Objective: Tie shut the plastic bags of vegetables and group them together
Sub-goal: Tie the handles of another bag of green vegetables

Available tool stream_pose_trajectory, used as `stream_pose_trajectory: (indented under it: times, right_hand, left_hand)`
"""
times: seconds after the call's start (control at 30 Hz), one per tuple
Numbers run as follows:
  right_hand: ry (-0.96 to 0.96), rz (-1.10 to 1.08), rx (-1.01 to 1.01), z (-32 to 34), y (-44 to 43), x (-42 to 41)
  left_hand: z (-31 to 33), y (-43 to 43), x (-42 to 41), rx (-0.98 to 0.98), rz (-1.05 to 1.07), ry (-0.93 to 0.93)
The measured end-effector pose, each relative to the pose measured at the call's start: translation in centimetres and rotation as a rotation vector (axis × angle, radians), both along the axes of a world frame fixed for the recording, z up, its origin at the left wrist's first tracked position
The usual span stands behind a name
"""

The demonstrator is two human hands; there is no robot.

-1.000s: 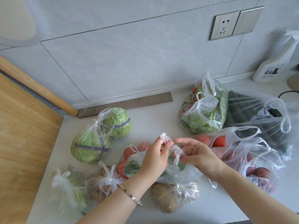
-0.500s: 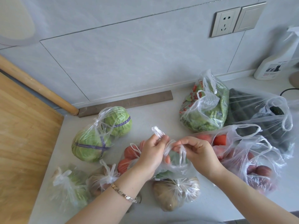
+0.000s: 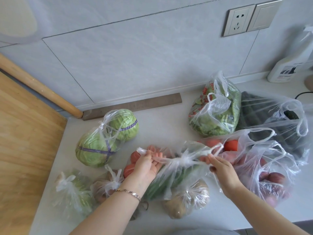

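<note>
Now left hand (image 3: 147, 165) and right hand (image 3: 223, 173) each pinch one handle (image 3: 215, 149) of the bag (image 3: 176, 175) held between them, knot (image 3: 183, 159) mid-span.
Ten bags in all: four knotted ones left of and below the left hand, among them the cabbage bag (image 3: 105, 138) with two heads and the potato bag (image 3: 184, 199); a tomato bag (image 3: 133, 156) just behind that hand; four loose-handled ones right of the right hand. Bare counter (image 3: 160, 119) lies beyond both hands; its near edge runs under the right forearm.
</note>
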State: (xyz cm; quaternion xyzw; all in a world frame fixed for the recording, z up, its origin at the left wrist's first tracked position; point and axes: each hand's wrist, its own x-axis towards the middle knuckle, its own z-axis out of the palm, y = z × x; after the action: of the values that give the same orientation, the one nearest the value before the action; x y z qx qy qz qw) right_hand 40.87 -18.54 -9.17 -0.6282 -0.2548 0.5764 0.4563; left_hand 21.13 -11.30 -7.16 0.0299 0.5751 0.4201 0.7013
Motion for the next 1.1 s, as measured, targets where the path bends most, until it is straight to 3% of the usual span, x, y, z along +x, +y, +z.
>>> stream_pose_trajectory:
  times: [0.2,0.37,0.53,0.7,0.87,1.1]
  right_hand:
    - [-0.002,-0.068,-0.065,0.2,-1.3,1.2]
    - [-0.126,0.105,0.195,4.5,0.7,-0.3]
    - [-0.353,0.226,0.354,5.6,3.1,-2.9]
    - [-0.148,0.147,0.31,3.9,3.0,-2.9]
    - [-0.419,0.47,0.232,1.9,2.0,-2.6]
    - [-0.466,0.274,0.215,2.1,2.5,-4.3]
  left_hand:
    - [-1.4,-0.5,-0.3,0.154,-0.245,0.258]
    - [1.8,-1.2,1.0,0.49,-0.632,0.455]
    - [2.5,-2.1,2.8,0.676,-0.912,0.466]
    - [1.3,-1.8,2.7,0.652,-0.799,0.57]
    - [1.2,-1.6,3.0,0.624,-0.738,0.565]
    - [1.3,-1.8,4.1,0.486,-0.4,0.243]
